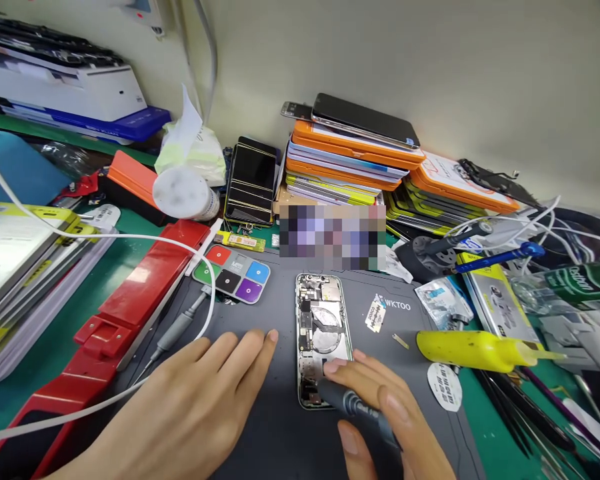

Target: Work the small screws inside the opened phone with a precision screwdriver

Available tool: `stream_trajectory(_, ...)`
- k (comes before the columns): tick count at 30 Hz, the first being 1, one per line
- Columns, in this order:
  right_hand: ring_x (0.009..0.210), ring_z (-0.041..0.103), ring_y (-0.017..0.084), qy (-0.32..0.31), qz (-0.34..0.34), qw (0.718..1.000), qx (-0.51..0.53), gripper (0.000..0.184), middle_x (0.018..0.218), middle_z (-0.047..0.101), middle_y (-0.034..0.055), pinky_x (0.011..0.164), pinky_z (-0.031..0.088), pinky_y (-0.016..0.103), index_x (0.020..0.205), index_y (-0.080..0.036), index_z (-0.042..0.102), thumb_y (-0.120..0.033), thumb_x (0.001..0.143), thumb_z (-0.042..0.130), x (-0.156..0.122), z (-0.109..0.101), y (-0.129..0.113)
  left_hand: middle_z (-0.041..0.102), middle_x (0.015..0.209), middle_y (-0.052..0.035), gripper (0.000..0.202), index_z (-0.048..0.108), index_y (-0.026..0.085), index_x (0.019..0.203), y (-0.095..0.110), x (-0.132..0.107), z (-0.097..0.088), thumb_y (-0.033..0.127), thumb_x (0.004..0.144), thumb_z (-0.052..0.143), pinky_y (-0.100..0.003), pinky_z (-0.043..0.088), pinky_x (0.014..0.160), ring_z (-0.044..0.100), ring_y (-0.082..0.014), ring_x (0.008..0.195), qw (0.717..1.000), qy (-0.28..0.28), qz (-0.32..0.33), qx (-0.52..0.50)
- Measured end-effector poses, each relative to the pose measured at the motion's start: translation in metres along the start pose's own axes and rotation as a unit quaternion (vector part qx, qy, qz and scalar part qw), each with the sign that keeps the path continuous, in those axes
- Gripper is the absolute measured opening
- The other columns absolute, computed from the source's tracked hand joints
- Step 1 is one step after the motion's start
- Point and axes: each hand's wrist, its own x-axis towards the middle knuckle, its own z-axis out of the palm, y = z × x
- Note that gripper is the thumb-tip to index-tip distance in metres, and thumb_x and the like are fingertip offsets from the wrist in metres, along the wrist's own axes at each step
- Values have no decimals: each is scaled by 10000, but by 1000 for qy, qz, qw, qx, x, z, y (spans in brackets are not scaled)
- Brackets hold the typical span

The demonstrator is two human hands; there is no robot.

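An opened smartphone lies on the dark grey work mat, its battery, boards and round coil bare. My right hand grips a dark grey screwdriver, which is tilted over the phone's lower end. The driver's tip is hidden against the phone, so contact cannot be made out. To the left of the phone, my left hand rests palm down on the mat with fingers stretched out, apart from the phone. It holds nothing visible. Small metal plates lie to the right of the phone.
A coloured magnetic tray sits beyond my left hand. A red tool and a white cable run along the left. Yellow bottle, tweezers and a blue screwdriver lie right. Stacked orange boxes stand behind.
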Motion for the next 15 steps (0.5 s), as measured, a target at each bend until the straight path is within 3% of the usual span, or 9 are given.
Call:
stream_trajectory(6,1236,797,283,6,15,1000,12,925,1247,831,145,1138,644,528,1731,-187,366,131,898,610,-8,2,1,758,1231,-126,568,678,183,1517,4,-2,5,126,958,598,-357,578,653,744,-251,946,999,-15,-16,-26)
stream_trajectory(11,1142,839,259,-1,4,1000,16,906,1247,845,105,1112,660,555,1724,-239,371,127,923,584,-5,0,2,760,1263,-145,496,703,139,1464,5,-4,6,111,975,628,-343,532,529,733,-216,766,999,-19,5,-31)
stream_trajectory(15,1080,864,256,-18,16,1000,7,866,1180,870,71,1074,686,546,1707,-294,370,62,964,634,0,-4,0,788,1093,-114,518,721,97,1422,2,-2,4,50,923,591,-322,517,489,721,-194,672,1000,-1,8,-20)
